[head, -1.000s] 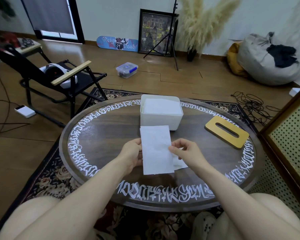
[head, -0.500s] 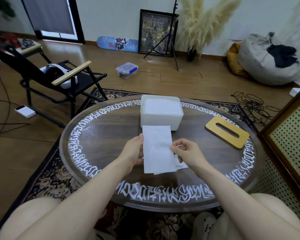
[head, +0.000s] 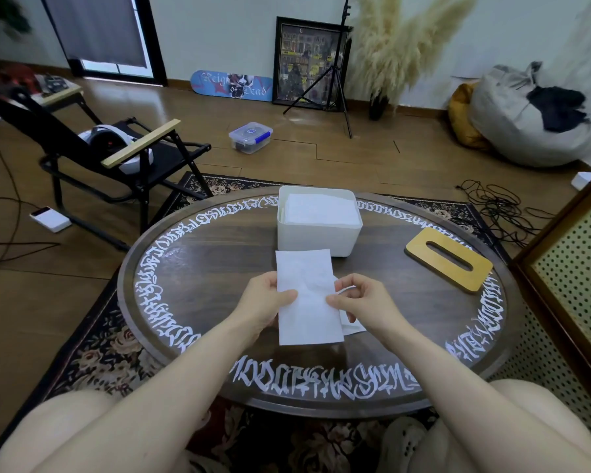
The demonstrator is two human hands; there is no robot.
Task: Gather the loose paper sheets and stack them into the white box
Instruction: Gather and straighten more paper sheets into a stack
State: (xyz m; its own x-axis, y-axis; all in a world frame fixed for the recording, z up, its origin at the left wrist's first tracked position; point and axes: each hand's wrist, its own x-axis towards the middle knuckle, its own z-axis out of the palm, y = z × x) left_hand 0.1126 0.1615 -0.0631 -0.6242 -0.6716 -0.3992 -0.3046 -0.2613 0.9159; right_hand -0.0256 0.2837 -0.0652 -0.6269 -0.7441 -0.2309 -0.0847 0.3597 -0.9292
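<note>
Now the sheet (head: 306, 297), pinched at its side edges by the left hand (head: 265, 300) and right hand (head: 362, 302), has risen slightly toward the white box (head: 318, 233) at the tabletop's far edge, its top nearly meeting the box; another sheet (head: 350, 324) lies beneath, so gathering isn't finished.

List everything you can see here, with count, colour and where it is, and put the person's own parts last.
paper sheet: one, white, held over table; another pokes out beneath
white box: one, far table side, paper inside
wooden lid: one, tan, slotted, table right
table: one, dark round, white lettering
folding chair: one, black, floor left
plastic container: one, clear, blue clips, floor
bean bag: one, grey, far right
left hand: pinches sheet's left edge
right hand: pinches sheet's right edge
</note>
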